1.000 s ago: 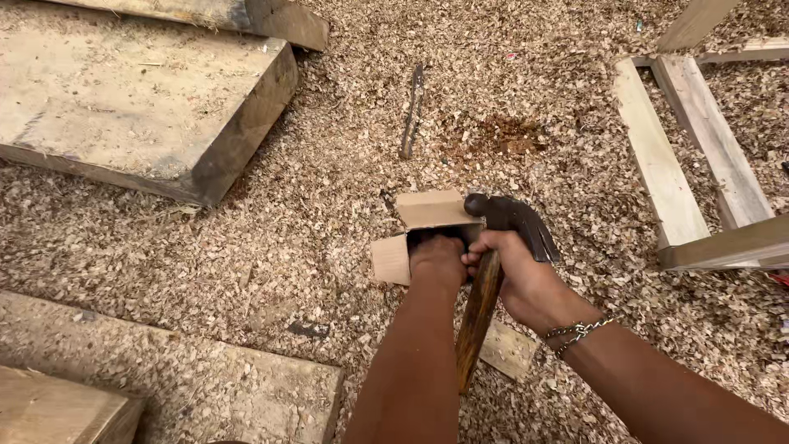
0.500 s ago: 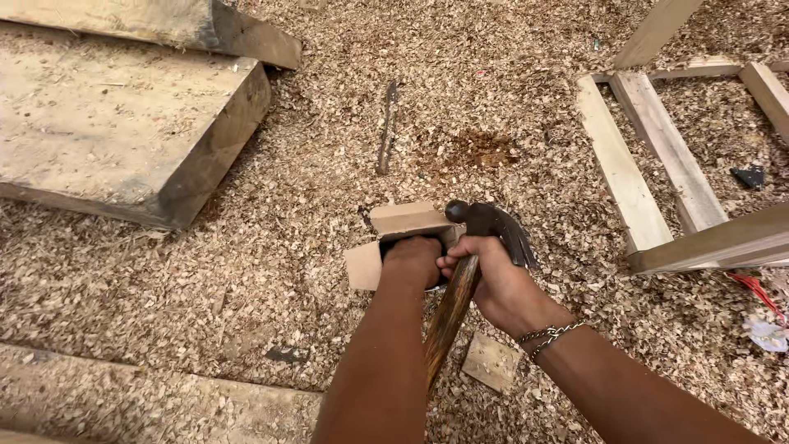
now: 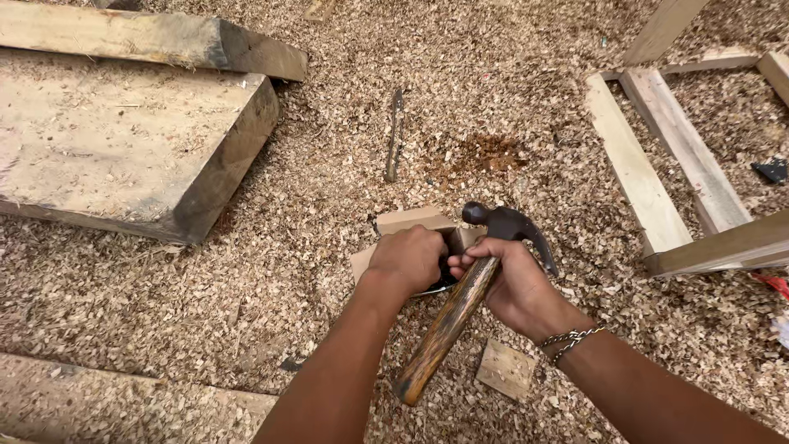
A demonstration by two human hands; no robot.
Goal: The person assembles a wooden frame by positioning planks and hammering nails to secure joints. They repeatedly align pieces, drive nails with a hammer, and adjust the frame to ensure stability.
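Your right hand (image 3: 514, 284) is closed around a claw hammer (image 3: 472, 288), gripping the worn brown wooden handle close under the dark metal head; the handle slants down toward you, and the curved claw points right. Your left hand (image 3: 407, 259) is curled into a fist over a small pale wooden block (image 3: 411, 220) lying on the floor of wood shavings (image 3: 271, 271), with something dark pinched under the fingers that is too hidden to make out. The two hands sit just beside each other, knuckles nearly touching, right at the block. A chain bracelet (image 3: 569, 339) circles your right wrist. Near the hammer's handle end lies a small square offcut (image 3: 505, 368) of light wood. Ahead of the block a thin dark metal rod (image 3: 395, 136) rests in the chips. To the left sits a thick, rough timber slab (image 3: 123, 148) dusted with shavings, and to the right a frame of pale planks (image 3: 657, 164).
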